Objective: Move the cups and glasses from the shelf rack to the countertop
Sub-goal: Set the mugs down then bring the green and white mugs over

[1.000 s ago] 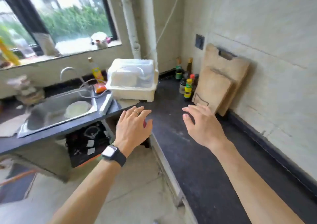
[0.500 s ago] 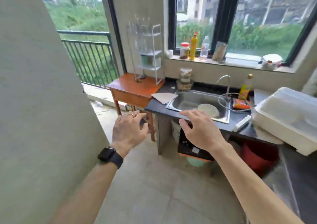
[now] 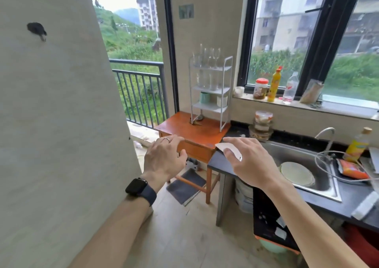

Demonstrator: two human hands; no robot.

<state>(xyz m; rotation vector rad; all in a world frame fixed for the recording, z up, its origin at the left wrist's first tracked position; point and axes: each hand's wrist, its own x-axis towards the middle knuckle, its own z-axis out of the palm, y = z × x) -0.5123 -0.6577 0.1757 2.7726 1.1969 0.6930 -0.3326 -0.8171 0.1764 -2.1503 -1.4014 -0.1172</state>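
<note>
A plain grey wall (image 3: pixel 51 124) fills the space left of the left grip (image 3: pixel 164 159), and past its edge a black balcony railing (image 3: pixel 141 87) stands before green hillside. The left grip, a bare hand with a ring (image 3: pixel 166 140) and a black smartwatch (image 3: pixel 137 186) on its wrist, hangs palm down with loosely spread fingers and holds nothing.

Beyond and between the two grips is an orange wooden table (image 3: pixel 196 136), and on it, well apart from both grips, stands the white shelf rack (image 3: pixel 212 90). Clear stemmed glasses (image 3: pixel 207 57) stand on its top tier and more clear glasses (image 3: pixel 206 80) on the tier below. The third tier holds a pale green cup (image 3: pixel 204 97) on the left and a white cup (image 3: pixel 222 100) on the right.

The right grip (image 3: pixel 252 163) is likewise empty, palm down, fingers relaxed and slightly apart. Its fingertips overlap a white sheet (image 3: pixel 222 145) lying at the near end of the dark table (image 3: pixel 221 163); I cannot tell whether they touch it. Beyond this grip are stacked jars (image 3: pixel 262 124) against the wall.

To its right a steel sink (image 3: pixel 320 189) is set into the dark table, with a pale round plate (image 3: pixel 296 173) inside and a curved faucet (image 3: pixel 326 132) behind. Farther right are a yellow bottle (image 3: pixel 356 146) and an orange packet (image 3: pixel 351 168). The windowsill above carries a red-lidded jar (image 3: pixel 260 88), a yellow squeeze bottle (image 3: pixel 274 85) and a clear plastic bottle (image 3: pixel 289 88). Under the grips lies pale floor tile (image 3: pixel 184 237).
</note>
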